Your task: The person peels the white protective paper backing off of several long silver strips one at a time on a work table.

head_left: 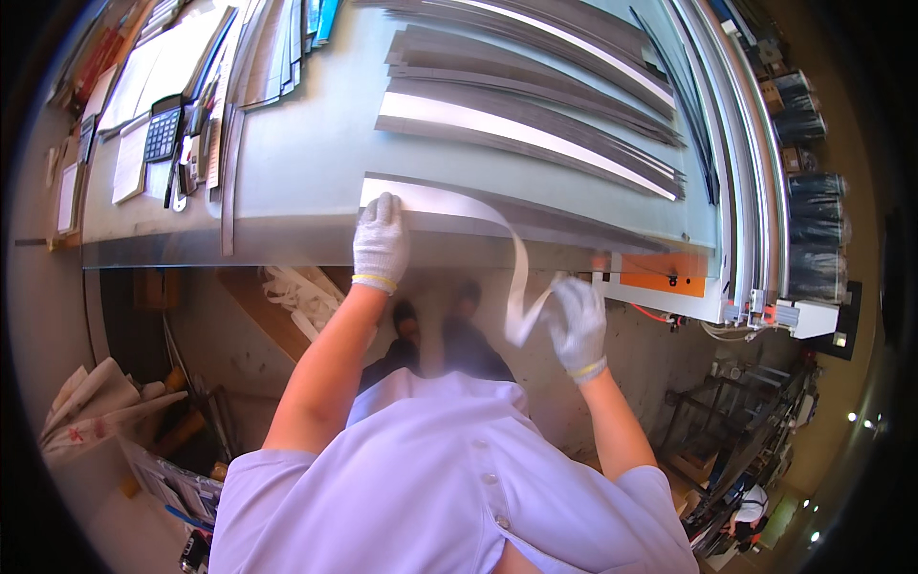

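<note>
Both hands wear pale knitted gloves with yellow cuffs. My left hand (381,244) presses its fingers together on the left end of a long dark grey strip (574,222) lying along the table's near edge. A narrow white tape (519,282) leaves the strip near that hand, curves rightward and hangs past the table edge in a loose loop. Its other end runs to my right hand (578,325), closed around it in front of the table; the fingertips are blurred. Beyond lie stacks of similar grey strips (516,110), some with white faces.
The glass-topped table (306,182) has a metal bar (229,182) across its left part. A calculator (163,134) and papers lie left. At right are metal rails (755,172) and an orange panel (660,275). Crumpled white tape (304,298) fills a cardboard box below.
</note>
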`<state>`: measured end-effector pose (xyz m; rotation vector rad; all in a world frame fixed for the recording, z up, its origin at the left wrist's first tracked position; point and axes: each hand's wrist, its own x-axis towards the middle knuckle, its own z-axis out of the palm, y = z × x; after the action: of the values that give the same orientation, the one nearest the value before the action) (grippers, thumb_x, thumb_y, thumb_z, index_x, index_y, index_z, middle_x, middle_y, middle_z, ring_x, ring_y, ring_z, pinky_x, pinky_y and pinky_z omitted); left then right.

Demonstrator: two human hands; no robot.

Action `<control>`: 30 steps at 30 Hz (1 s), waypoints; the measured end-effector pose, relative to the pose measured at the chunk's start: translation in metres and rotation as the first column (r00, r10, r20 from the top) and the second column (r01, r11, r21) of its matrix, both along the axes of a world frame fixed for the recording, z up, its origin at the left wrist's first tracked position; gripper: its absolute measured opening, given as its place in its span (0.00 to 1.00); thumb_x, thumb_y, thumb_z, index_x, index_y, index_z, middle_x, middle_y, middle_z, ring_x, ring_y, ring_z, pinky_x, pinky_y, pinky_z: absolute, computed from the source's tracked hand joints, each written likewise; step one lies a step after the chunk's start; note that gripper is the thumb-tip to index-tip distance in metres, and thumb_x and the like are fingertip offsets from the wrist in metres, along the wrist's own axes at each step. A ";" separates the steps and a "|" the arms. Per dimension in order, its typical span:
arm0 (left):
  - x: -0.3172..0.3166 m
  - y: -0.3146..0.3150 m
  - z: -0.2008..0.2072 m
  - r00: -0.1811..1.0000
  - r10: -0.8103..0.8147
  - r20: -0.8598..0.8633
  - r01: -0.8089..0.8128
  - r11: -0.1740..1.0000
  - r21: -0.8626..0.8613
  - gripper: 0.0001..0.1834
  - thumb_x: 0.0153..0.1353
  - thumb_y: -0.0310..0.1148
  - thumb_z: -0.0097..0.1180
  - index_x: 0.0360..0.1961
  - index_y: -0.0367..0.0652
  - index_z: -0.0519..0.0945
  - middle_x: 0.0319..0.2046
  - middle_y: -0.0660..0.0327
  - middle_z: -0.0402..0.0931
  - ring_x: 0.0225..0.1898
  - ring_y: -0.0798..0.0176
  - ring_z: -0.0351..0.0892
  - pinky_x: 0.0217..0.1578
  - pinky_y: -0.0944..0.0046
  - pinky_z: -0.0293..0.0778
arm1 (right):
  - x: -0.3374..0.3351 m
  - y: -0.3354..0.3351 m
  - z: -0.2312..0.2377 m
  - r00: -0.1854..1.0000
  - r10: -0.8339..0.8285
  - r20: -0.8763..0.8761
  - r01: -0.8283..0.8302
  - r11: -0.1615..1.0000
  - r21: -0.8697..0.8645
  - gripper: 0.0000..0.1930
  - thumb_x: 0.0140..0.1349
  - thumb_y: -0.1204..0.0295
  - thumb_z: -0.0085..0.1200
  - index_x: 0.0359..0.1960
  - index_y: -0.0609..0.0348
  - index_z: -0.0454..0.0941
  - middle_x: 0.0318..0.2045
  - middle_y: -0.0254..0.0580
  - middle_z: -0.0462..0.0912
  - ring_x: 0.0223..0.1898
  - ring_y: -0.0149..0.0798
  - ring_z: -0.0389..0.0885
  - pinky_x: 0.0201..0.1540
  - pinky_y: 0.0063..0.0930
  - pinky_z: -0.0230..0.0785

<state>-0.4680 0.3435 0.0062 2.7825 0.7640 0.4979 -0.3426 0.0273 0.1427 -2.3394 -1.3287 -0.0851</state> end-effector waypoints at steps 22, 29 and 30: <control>-0.013 -0.008 0.004 1.000 0.026 -0.007 -0.026 0.999 -0.041 0.35 0.55 0.40 0.68 0.60 0.28 0.76 0.61 0.41 0.73 0.63 0.39 0.72 0.64 0.46 0.70 | 0.001 0.230 -0.133 0.971 0.239 -0.022 -0.224 0.936 0.273 0.12 0.53 0.76 0.58 0.39 0.50 0.85 0.38 0.37 0.83 0.41 0.46 0.81 0.44 0.40 0.73; -0.013 -0.007 0.013 0.993 0.095 0.067 -0.094 0.995 -0.015 0.34 0.55 0.41 0.70 0.58 0.28 0.77 0.58 0.40 0.75 0.60 0.38 0.75 0.62 0.46 0.71 | 0.008 0.224 -0.130 0.948 0.317 0.021 -0.311 0.913 0.265 0.12 0.51 0.76 0.61 0.39 0.50 0.85 0.38 0.38 0.83 0.41 0.45 0.81 0.45 0.41 0.73; -0.015 -0.005 0.011 0.992 0.094 0.089 -0.093 0.995 -0.022 0.32 0.55 0.40 0.70 0.57 0.29 0.78 0.57 0.42 0.76 0.59 0.39 0.76 0.61 0.46 0.72 | 0.009 0.225 -0.127 0.943 0.332 0.013 -0.324 0.911 0.256 0.11 0.52 0.75 0.61 0.39 0.51 0.85 0.38 0.39 0.83 0.41 0.46 0.81 0.45 0.41 0.73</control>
<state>-0.4833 0.3386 0.0174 2.6973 0.8769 0.6254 -0.3336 0.2521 0.0153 -1.8720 -1.5755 -0.1073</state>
